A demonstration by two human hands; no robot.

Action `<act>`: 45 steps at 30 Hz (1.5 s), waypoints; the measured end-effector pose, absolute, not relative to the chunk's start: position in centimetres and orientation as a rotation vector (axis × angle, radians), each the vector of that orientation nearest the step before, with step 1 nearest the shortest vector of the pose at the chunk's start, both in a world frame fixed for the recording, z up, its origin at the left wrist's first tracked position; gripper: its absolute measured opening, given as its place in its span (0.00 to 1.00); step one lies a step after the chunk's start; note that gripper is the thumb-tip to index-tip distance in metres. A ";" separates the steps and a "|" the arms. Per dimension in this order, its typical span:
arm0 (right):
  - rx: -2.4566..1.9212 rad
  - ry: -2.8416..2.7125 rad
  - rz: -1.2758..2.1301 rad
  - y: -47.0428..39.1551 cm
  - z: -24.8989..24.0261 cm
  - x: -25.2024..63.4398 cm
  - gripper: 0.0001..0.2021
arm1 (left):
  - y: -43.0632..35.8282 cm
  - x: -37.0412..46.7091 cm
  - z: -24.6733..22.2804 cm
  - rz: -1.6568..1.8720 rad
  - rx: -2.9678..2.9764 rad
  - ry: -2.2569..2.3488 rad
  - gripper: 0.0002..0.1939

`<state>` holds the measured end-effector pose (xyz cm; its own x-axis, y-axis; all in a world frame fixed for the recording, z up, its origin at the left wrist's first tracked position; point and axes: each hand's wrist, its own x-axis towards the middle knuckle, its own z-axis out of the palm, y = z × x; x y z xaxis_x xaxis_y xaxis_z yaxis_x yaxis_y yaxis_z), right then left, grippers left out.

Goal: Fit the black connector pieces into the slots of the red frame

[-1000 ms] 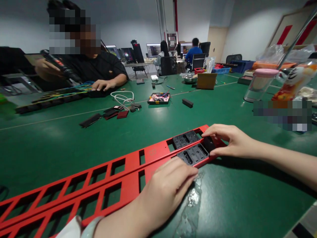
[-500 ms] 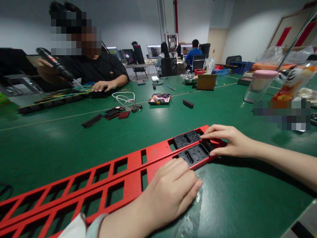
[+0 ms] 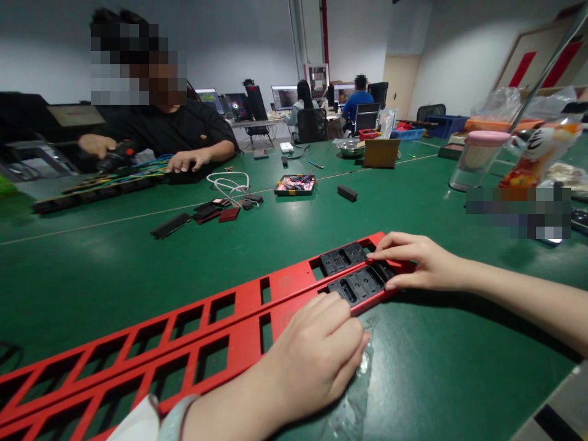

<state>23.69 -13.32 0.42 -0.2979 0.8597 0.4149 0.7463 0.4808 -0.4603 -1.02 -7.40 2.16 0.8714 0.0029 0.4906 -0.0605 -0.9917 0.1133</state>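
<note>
Two long red frames [image 3: 250,288] with rectangular openings lie side by side, running diagonally across the green table. Black plastic socket modules [image 3: 342,258] sit in the right ends of both. At the right end of the near frame, my right hand [image 3: 420,260] pinches a small black part [image 3: 380,271] between thumb and fingers, beside the near module [image 3: 356,286]. My left hand [image 3: 316,343] is closed with curled fingers over the near frame, just left of that module; its fingertips are hidden.
Across the table [image 3: 257,245], a person [image 3: 184,131] holds a dark power tool [image 3: 117,156] over wired black strips [image 3: 92,187]. Dark red and black pieces [image 3: 214,211], a white cable [image 3: 229,184], a small tray [image 3: 294,185] and a black block [image 3: 346,193] lie beyond the frames. A pink-lidded cup [image 3: 480,159] stands right.
The small black part in my right hand has tilted slightly towards the near module. My left hand barely moved. The person opposite has lowered the power tool to the wired strips.
</note>
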 end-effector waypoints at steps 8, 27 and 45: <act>-1.304 -2.132 0.229 -13.4 0.4 23.7 0.24 | -7.4 -1.0 2.4 0.698 2.931 -0.022 0.05; -1.299 -2.144 0.224 -13.5 0.6 23.6 0.24 | -7.2 -1.2 1.4 0.978 3.001 -0.054 0.19; -1.278 -2.120 0.259 -13.4 0.4 23.7 0.23 | -6.9 -1.6 1.2 0.984 3.159 -0.042 0.16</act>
<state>23.70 -13.44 0.40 -0.3215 0.8481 0.4212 0.7215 0.5075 -0.4711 -1.65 -6.89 1.16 0.8241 -0.0736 0.5617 0.0252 -0.9858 -0.1661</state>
